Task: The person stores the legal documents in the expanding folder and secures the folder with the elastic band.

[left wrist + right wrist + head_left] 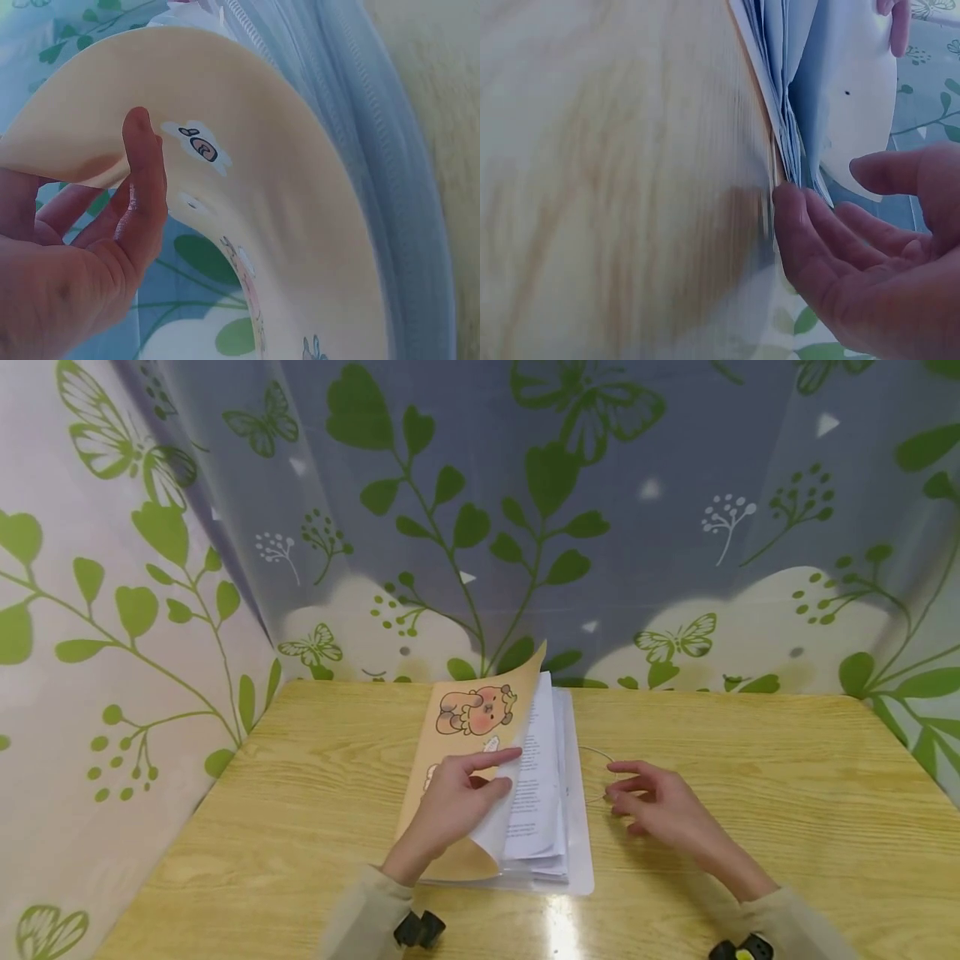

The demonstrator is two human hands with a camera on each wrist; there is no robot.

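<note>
A folder (581,852) with a clear plastic edge lies in the middle of the table, its orange cover (450,735) printed with a cartoon bear. The cover is bent up along its right side, and printed sheets (534,810) show beneath it. My left hand (457,797) holds the cover's free edge between thumb and fingers; in the left wrist view the cover (300,180) curves over in an arc. Right of the folder, a thin cord loop (596,750) sticks out. My right hand (667,806) is at this loop, fingers loosely bent and thumb apart from them.
The wooden table (795,777) extends to both sides of the folder. Behind it hangs a blue cloth (480,460) with green leaves and butterflies; a pale patterned cloth (67,677) hangs at left. Black wrist devices (418,929) sit at both sleeves.
</note>
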